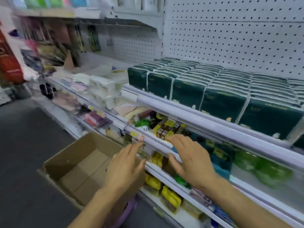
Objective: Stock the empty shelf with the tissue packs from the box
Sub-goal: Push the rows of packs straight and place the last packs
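Big white shelf (213, 120) dominates, and the dark green tissue packs (218, 89) sit side by side in a row on top of it, against the pegboard (230, 38). Below and left of the shelf, the cardboard box (79, 163) stands open, its inside bare. Just under the shelf's edge, left hand (126, 168) and right hand (192, 160) hover, fingers spread, holding nothing.
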